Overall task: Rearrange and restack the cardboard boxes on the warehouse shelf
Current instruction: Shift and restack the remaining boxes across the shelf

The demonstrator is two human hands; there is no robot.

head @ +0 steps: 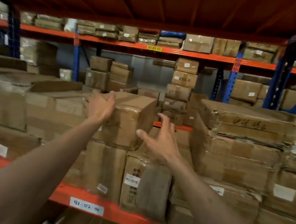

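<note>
I see my left hand (102,106) laid against the upper left corner of the taped box (128,120), fingers curled over its top edge, so it is the nearer one. The box sits atop the centre stack on the shelf (127,217), long axis running away from me. My right hand (156,138) hovers spread wide, just off its right face, holding nothing.
</note>
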